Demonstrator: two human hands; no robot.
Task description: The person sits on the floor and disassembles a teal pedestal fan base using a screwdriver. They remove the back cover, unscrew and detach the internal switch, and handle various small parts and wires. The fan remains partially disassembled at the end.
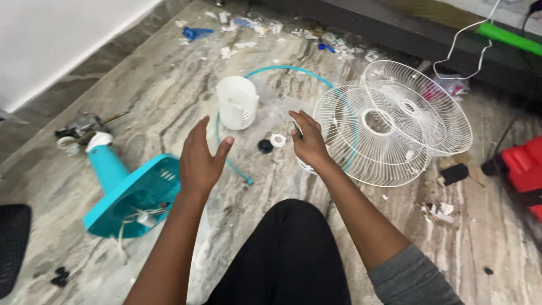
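A: Start at the left — what's by you there?

B: The teal base (132, 195) lies tipped on the floor, its stem pointing up-left toward the motor (84, 125). A white cord spills from its underside.

A: And your left hand?

B: Your left hand (200, 158) hangs just right of the base, fingers spread wide, palm facing right — it holds nothing.

A: What's past it?

B: The white cover (237, 101) stands on the floor beyond your fingers, with the teal ring (282, 69) curving behind it. A black cap (265, 146) and a white nut (278, 140) lie side by side between your hands.

A: The right hand?

B: Your right hand (309, 141) is half curled, pinching something thin and dark I can't make out. It sits at the near rim of the two white grilles (389, 130), which overlap on the floor.
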